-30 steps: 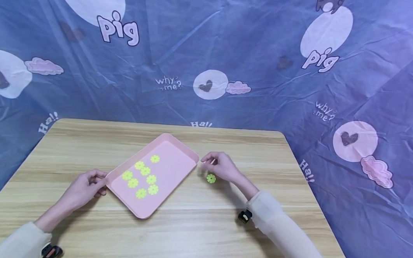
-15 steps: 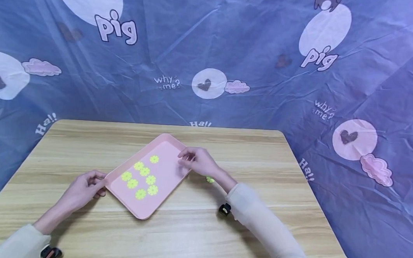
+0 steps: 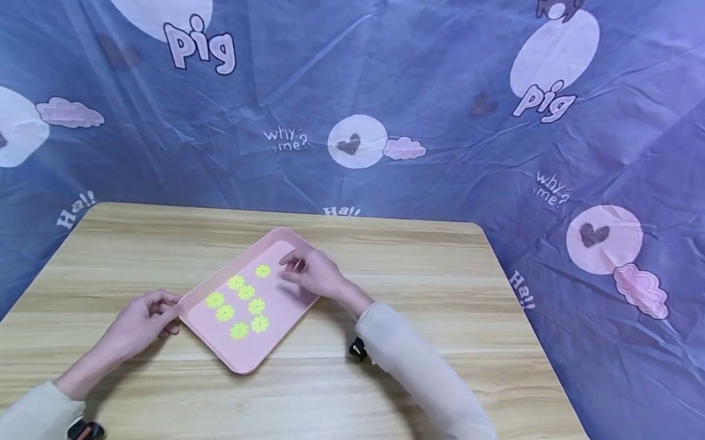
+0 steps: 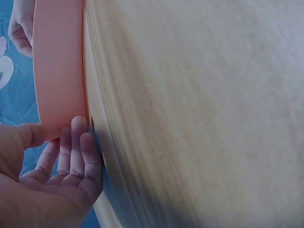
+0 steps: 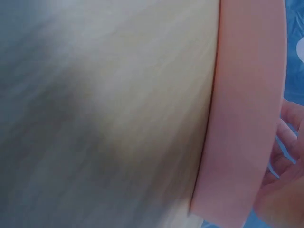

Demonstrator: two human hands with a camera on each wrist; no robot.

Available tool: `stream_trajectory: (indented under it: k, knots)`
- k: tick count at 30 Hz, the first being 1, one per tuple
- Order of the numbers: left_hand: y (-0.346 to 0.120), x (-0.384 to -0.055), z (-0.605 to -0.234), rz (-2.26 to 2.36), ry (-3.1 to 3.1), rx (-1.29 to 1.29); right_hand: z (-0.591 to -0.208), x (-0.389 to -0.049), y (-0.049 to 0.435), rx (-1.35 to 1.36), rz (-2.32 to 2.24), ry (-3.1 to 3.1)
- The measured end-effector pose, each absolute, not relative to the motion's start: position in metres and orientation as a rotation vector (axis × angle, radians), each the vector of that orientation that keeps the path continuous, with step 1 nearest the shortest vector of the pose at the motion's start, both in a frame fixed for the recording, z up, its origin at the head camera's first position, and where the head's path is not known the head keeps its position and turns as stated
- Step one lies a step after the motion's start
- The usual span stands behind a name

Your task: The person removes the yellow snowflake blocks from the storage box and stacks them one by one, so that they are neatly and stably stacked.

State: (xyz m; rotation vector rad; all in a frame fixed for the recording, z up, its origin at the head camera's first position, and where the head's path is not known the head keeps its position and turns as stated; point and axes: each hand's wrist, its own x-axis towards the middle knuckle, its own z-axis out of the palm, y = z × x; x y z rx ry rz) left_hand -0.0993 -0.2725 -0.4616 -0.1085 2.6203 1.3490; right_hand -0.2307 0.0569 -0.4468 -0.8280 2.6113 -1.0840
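Pink tray (image 3: 284, 313) on worktop (image 3: 379, 394), left hand (image 3: 144, 319) pinching its left corner. Right hand (image 3: 316, 273) has crossed from outside tray to above it — now near yellow pieces (image 3: 245, 291) inside; cannot tell if holding anything.

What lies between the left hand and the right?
In the head view, part of the pink tray, with yellow flower-shaped pieces on it, lies between the left hand and right hand.

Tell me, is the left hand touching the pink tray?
Touching. The left wrist view shows the left hand with its thumb against the pink tray at the corner and fingertips on its outer wall.
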Motion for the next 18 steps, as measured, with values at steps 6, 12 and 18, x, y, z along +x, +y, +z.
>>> stream_trajectory:
  k: [6, 12, 18]
  knots:
    - [-0.272, -0.101, -0.461, 1.347, 2.619, -0.105, -0.452, -0.237, 0.045, -0.867, -0.994, 2.648]
    - [-0.273, -0.101, -0.46, 1.356, 2.615, -0.095, -0.456, -0.242, 0.037, -0.869, -0.945, 2.645]
    - [-0.274, -0.1, -0.46, 1.344, 2.617, -0.103, -0.459, -0.246, 0.028, -0.86, -0.964, 2.596]
